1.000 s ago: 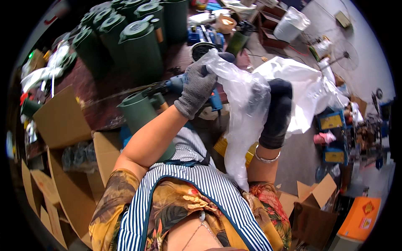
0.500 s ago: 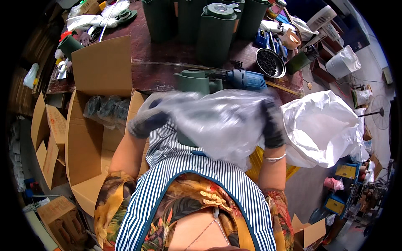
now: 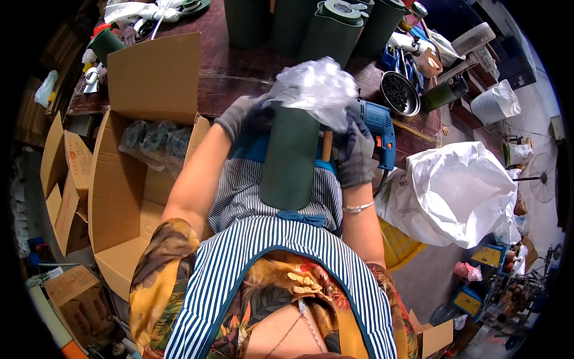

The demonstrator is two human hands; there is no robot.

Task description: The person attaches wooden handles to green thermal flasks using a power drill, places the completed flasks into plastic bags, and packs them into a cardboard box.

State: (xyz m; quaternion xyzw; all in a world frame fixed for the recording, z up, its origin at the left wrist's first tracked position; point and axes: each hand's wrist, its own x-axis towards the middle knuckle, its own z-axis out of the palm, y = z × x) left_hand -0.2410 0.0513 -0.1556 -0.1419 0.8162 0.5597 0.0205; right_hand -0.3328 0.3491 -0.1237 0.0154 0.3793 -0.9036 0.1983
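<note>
A dark green jug rests on my lap, its base towards me. Over its far end sits a crumpled clear plastic bag, hiding the jug's top. My left hand, in a grey and dark glove, is closed on the bag's edge at the jug's left side. On the other side my gloved right hand pinches the bag's right edge, beside a brown strip that looks like part of the jug's handle.
A blue power drill lies on the dark red table, near a bowl of black screws. More green jugs stand behind. An open carton with wrapped items is at left; a white sack stands at right.
The plastic bag was stretched between my hands above my lap; it now covers the jug's far end. Both hands have moved away from me, and the jug's base has come nearer.
</note>
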